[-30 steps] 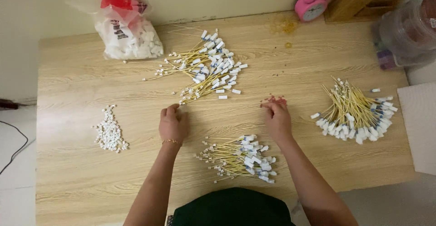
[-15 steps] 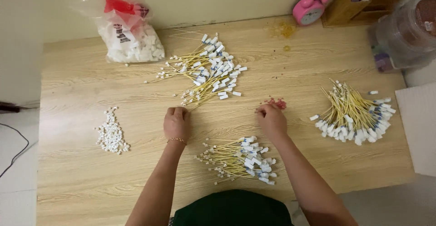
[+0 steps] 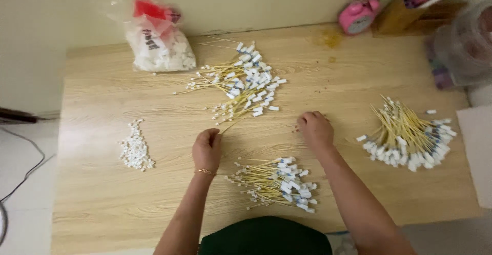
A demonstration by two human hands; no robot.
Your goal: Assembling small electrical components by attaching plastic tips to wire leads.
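Seen from above, a wooden table (image 3: 102,193) holds three heaps of yellow wires with white tips. The left hand (image 3: 207,150) pinches one wire from the far heap (image 3: 241,86). The right hand (image 3: 315,129) rests curled, its grasp unclear. Heaps lie near (image 3: 277,183) and right (image 3: 407,134); loose white caps (image 3: 134,147) remain.

Left hand (image 3: 207,150): knuckles up, fingers curled into a loose fist, thumb tucked toward the fingertips, thin gold bracelet at the wrist; bare forearm running straight down to the lower edge of view, resting low over the tabletop (image 3: 102,193). Right hand (image 3: 315,129): palm down, fingers bent and drawn together at the tips, set farther forward and well apart from the left; bare forearm angled down and outward to the lower right edge. Contents of either hand not discernible; both wrists roughly straight, elbows out of view.
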